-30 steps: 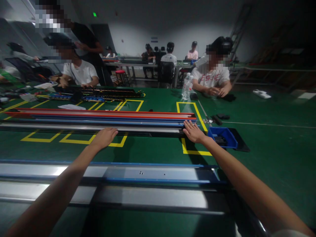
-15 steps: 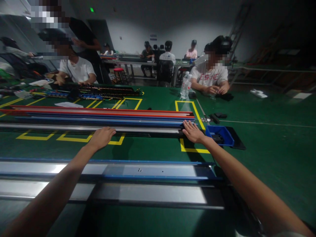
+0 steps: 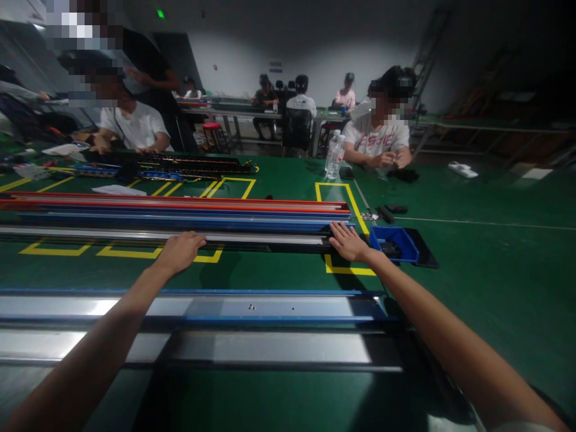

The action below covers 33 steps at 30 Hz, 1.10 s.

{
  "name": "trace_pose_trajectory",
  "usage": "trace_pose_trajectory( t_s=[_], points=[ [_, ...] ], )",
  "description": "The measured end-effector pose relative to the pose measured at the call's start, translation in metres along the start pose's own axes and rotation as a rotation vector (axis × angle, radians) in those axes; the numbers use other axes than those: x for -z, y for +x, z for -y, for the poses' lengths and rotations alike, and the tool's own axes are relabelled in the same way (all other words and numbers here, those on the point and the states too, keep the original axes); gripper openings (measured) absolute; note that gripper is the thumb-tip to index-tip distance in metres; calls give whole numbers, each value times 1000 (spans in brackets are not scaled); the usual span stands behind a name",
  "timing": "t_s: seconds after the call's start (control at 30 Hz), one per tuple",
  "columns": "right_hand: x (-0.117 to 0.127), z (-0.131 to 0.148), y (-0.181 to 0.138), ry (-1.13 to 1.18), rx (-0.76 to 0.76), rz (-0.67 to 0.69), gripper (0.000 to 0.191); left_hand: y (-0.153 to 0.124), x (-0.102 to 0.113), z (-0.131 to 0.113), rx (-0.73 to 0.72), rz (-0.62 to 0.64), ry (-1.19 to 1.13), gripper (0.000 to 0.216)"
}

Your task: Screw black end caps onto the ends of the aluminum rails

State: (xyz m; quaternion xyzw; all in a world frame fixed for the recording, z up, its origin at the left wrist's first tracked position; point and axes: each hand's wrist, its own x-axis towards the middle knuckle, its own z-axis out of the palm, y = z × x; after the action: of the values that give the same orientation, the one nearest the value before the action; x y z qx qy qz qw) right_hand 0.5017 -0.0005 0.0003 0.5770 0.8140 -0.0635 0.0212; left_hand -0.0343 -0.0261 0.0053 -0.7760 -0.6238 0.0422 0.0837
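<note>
A long black metal rail (image 3: 252,237) with a shiny silver strip lies across the green table, nearest to me in a bundle of rails. My left hand (image 3: 182,251) bends over this rail around its middle, fingers together and curled onto it. At the rail's right end rests my right hand (image 3: 348,243), its fingers stretched out and slightly apart over the top. Directly behind are blue rails (image 3: 202,219), with an orange-red rail (image 3: 180,201) farthest back. The fingertips' undersides are hidden.
Wide blue-edged panels (image 3: 279,307) lie closer to me. Right of my right hand stands a blue bin (image 3: 400,246) with dark parts. Water bottles (image 3: 333,157) stand across the table, where a co-worker (image 3: 378,138) sits. Another person (image 3: 135,126) sits behind dark rail assemblies (image 3: 180,165).
The view has shifted slightly, so everything sits a little further left. Both hands keep their places on the black rail.
</note>
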Motion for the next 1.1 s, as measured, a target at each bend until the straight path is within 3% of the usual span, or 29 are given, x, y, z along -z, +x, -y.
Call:
trace_pose_trajectory(
  t_s=[0.33,1.1],
  points=[
    [-2,-1,-3,4,-5,12,72,-11,-7,4,-8,17,3,51],
    [-2,7,-22,1,-21,56,72,-37,-2,2,-56,17,-35,50]
  ],
)
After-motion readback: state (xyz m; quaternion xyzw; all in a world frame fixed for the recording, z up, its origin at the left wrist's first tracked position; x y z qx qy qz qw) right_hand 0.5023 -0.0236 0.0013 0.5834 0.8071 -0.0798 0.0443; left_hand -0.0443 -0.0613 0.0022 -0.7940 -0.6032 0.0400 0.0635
